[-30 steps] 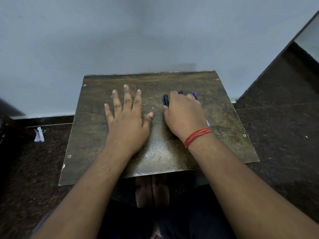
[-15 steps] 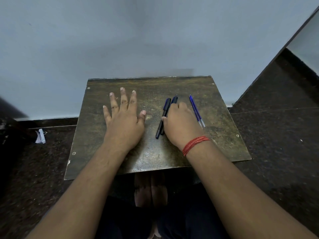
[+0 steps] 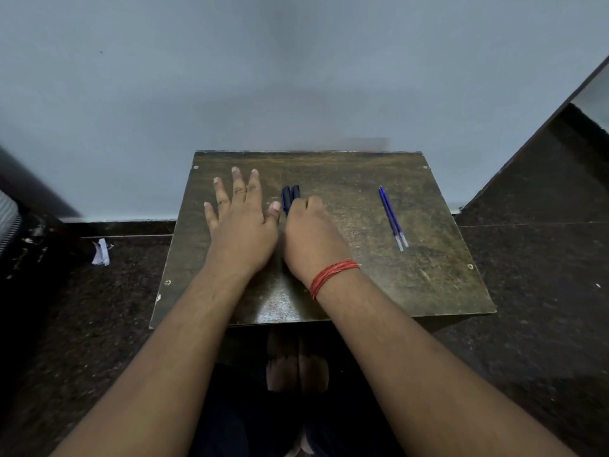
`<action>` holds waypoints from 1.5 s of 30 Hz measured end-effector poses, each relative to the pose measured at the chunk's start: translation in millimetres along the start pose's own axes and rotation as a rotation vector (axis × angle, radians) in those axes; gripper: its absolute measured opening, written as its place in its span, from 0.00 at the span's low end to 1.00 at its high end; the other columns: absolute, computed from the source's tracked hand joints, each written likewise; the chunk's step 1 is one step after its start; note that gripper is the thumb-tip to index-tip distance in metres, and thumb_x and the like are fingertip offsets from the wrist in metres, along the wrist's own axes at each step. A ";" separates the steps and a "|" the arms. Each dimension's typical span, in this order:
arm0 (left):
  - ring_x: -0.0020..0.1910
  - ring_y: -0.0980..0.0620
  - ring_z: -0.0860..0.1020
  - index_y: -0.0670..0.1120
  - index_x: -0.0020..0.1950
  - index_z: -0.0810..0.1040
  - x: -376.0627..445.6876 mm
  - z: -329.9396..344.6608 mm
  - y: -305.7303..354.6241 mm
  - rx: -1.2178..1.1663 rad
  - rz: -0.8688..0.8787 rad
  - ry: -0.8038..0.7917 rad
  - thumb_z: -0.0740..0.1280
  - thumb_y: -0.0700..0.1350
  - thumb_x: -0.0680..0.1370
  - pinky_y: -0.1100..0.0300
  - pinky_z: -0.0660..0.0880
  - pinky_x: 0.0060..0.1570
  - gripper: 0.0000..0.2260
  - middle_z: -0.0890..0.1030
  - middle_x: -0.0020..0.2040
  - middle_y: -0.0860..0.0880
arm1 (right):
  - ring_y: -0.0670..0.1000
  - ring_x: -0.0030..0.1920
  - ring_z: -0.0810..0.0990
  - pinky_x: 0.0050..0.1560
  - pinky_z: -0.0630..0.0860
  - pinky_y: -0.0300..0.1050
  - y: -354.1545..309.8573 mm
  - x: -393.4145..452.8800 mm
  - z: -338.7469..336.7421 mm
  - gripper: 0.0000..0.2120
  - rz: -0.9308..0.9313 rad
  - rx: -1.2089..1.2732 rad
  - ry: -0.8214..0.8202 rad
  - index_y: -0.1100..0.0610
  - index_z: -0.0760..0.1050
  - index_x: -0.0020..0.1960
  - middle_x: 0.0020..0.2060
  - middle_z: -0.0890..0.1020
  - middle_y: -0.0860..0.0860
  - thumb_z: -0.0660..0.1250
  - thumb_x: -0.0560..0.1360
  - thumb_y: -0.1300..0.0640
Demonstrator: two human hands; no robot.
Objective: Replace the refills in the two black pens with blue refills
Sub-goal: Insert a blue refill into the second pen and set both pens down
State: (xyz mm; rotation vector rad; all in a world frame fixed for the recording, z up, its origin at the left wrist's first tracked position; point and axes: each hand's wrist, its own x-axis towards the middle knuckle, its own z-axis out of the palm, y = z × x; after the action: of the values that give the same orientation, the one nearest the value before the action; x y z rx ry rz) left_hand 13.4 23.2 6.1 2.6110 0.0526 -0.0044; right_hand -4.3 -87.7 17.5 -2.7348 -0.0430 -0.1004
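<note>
Nearest the camera, two bare forearms reach forward over the near edge of the worn, dark brown surface [image 3: 428, 278], and below that edge a pair of bare feet [image 3: 296, 361] rests on the dark speckled floor [image 3: 543, 341]. A red thread band [image 3: 331, 275] circles the right wrist, just inside the near edge of the surface. Beyond it the right hand [image 3: 311, 239] lies knuckles-up with its fingers curled down over the two black pens [image 3: 290, 196] — whether that grip is actually closed on them or only resting on top cannot be told, since the fingertips are hidden under the hand. The pens lie side by side, touching, their far ends poking out past the knuckles toward the far edge of the surface. Just left of the pens the left hand [image 3: 242, 222] lies flat, palm down, fingers spread, holding nothing; its thumb tip is just beside the pens. Well to the right of the pens, two blue refills [image 3: 392, 217] lie together on the surface — parallel, clear tips pointing toward the near edge. Left of the surface, on the floor, sits a scrap of white paper [image 3: 100, 252], and behind the far edge rises a pale grey wall [image 3: 296, 77].
</note>
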 end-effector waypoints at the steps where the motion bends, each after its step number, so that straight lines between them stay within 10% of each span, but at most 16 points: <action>1: 0.83 0.42 0.36 0.51 0.84 0.47 0.3 -0.5 0.4 -0.008 -0.007 0.003 0.54 0.55 0.85 0.38 0.38 0.78 0.30 0.42 0.85 0.47 | 0.58 0.54 0.76 0.51 0.74 0.48 -2.1 0.4 1.2 0.12 -0.010 -0.006 0.000 0.62 0.70 0.62 0.59 0.72 0.59 0.56 0.81 0.61; 13: 0.83 0.41 0.37 0.49 0.84 0.48 -3.3 6.6 4.3 0.053 0.052 -0.004 0.54 0.55 0.85 0.38 0.39 0.79 0.30 0.44 0.85 0.46 | 0.57 0.54 0.76 0.49 0.71 0.47 23.9 5.0 -14.9 0.12 -0.043 0.069 0.105 0.59 0.71 0.59 0.56 0.75 0.57 0.65 0.79 0.54; 25: 0.83 0.41 0.37 0.50 0.84 0.47 -11.0 22.5 16.5 0.161 0.168 -0.031 0.51 0.59 0.84 0.37 0.39 0.79 0.31 0.43 0.85 0.47 | 0.60 0.60 0.75 0.50 0.68 0.47 125.0 13.3 -50.6 0.13 0.363 -0.033 0.079 0.61 0.71 0.62 0.60 0.75 0.59 0.65 0.79 0.58; 31: 0.83 0.42 0.37 0.50 0.84 0.48 -10.5 19.1 15.6 0.118 0.144 -0.032 0.52 0.59 0.84 0.38 0.39 0.79 0.31 0.43 0.85 0.47 | 0.55 0.44 0.73 0.42 0.66 0.47 96.0 17.5 -36.5 0.10 0.265 -0.023 0.034 0.60 0.71 0.60 0.55 0.77 0.58 0.61 0.79 0.65; 45: 0.83 0.42 0.38 0.50 0.84 0.49 -6.1 18.1 12.9 0.091 0.115 -0.014 0.54 0.58 0.84 0.39 0.39 0.79 0.30 0.44 0.85 0.47 | 0.61 0.53 0.78 0.43 0.66 0.47 55.0 18.5 -18.0 0.11 0.133 0.004 -0.022 0.59 0.71 0.60 0.53 0.76 0.58 0.61 0.78 0.64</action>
State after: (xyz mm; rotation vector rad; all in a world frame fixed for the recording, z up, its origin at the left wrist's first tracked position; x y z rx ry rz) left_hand 7.9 2.7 -3.0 2.7007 -0.1048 0.0157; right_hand 15.5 -145.1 13.8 -2.7255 0.1321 -0.0328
